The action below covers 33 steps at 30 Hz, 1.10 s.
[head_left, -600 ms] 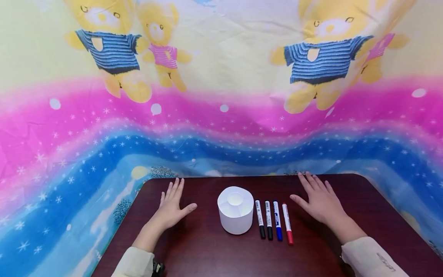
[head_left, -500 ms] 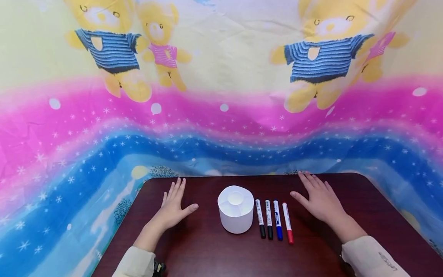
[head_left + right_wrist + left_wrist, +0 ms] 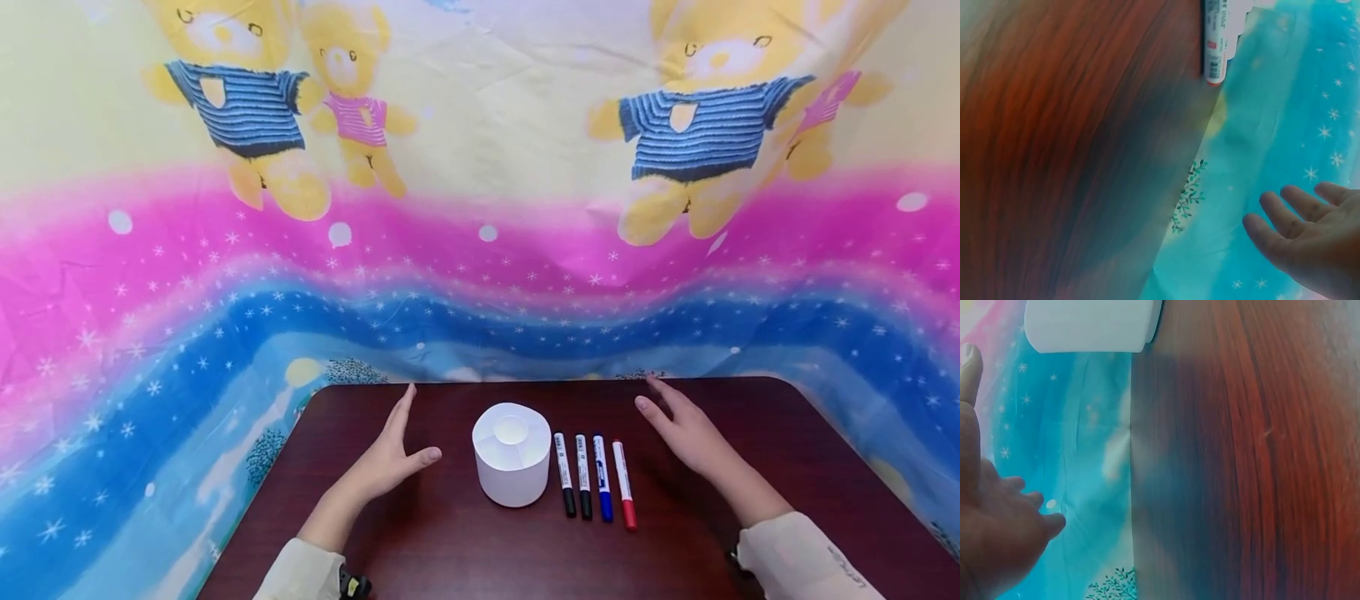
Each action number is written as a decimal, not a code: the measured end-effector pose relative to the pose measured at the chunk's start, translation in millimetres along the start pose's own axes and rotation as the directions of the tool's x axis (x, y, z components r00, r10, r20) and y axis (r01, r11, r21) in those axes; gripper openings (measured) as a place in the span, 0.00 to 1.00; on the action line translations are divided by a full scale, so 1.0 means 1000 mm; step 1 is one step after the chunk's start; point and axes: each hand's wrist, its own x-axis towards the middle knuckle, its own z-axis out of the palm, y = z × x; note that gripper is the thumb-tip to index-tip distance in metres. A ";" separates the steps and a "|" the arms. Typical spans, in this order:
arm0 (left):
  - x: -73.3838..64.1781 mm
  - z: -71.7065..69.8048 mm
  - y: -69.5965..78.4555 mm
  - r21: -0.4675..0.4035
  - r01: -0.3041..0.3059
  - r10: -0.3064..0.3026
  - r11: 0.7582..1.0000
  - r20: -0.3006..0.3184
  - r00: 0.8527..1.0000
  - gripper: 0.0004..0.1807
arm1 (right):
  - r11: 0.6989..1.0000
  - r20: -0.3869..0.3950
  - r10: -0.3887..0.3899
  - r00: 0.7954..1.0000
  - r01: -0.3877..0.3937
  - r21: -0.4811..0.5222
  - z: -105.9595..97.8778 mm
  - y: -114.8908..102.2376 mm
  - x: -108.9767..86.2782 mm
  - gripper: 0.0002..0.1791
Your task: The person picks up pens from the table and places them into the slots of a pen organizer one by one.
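In the head view, a white round holder (image 3: 513, 483) with divided compartments stands upright on the dark wooden table. To its right lie several capped markers side by side: two black ones (image 3: 565, 475) (image 3: 583, 477), a blue one (image 3: 602, 477) and a red one (image 3: 624, 485). My left hand (image 3: 390, 460) is held to the left of the holder, apart from it, palm turned inward and fingers straight. On the other side, my right hand (image 3: 688, 433) hovers right of the red marker, fingers extended, touching nothing. Both wrist views show relaxed fingers with nothing held.
The reddish-brown table (image 3: 450, 550) has rounded far corners. Behind it hangs a cloth backdrop (image 3: 480, 317) printed with bears and snowflakes, reaching down along the table's back and sides. White sleeves and dark wrist straps cover the forearms.
Both hands have turned from palms down to palms facing inward. The left hand has shifted slightly to the right, towards the holder. Holder and markers stay where they were.
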 end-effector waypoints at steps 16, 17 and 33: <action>-0.006 0.008 0.053 -0.398 -0.149 0.150 0.905 -0.028 0.988 0.56 | 0.859 0.195 0.177 0.965 -0.248 0.449 -0.002 -0.008 0.006 0.40; -0.006 0.010 0.053 -0.409 -0.144 0.142 0.901 -0.034 0.989 0.55 | 0.842 0.209 0.192 0.959 -0.271 0.467 -0.001 -0.009 0.006 0.41; -0.005 0.030 0.063 -0.490 -0.088 0.088 0.867 -0.023 0.996 0.54 | 0.703 0.358 0.328 0.874 -0.480 0.525 0.012 -0.002 0.003 0.43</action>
